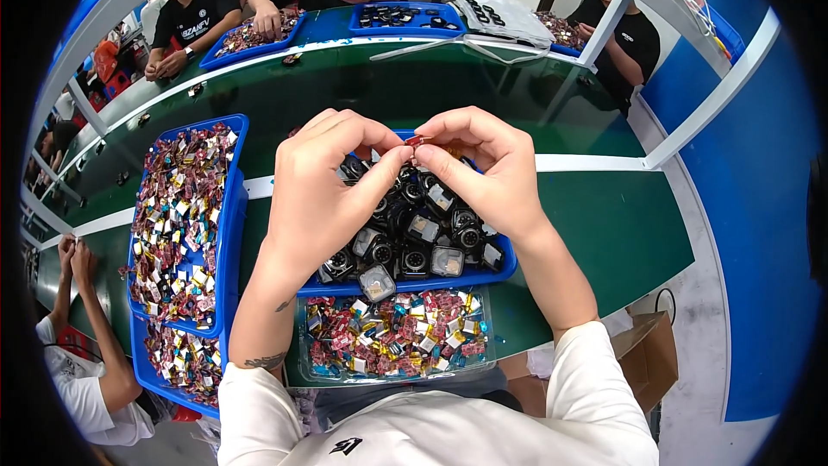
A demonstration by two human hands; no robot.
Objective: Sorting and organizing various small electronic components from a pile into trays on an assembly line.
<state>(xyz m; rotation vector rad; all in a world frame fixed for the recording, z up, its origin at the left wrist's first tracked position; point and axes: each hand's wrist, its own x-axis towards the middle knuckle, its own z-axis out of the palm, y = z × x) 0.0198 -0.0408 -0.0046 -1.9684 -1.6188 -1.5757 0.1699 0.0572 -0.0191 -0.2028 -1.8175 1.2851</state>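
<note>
My left hand (pixel 332 181) and my right hand (pixel 490 174) meet over the middle of the bench, thumbs and forefingers pinched together. Between the fingertips is a small red circuit board (pixel 417 141), partly covered by them. Right below my hands stands a blue tray (pixel 511 264) heaped with black smartwatch cases (pixel 414 259), some showing pale square parts. Closer to my body lies a clear plastic tray (pixel 490 328) full of small red boards with white, yellow and blue bits (pixel 397 335). My forearms pass on either side of these trays.
Blue trays (pixel 231 207) of similar small boards stand to my left. A white metal frame (pixel 733 95) rises at the right. Across the green bench (pixel 604 233), several people sit by more blue trays (pixel 362 33). A cardboard box (pixel 649 354) stands at lower right; another person's hands (pixel 76 257) are at far left.
</note>
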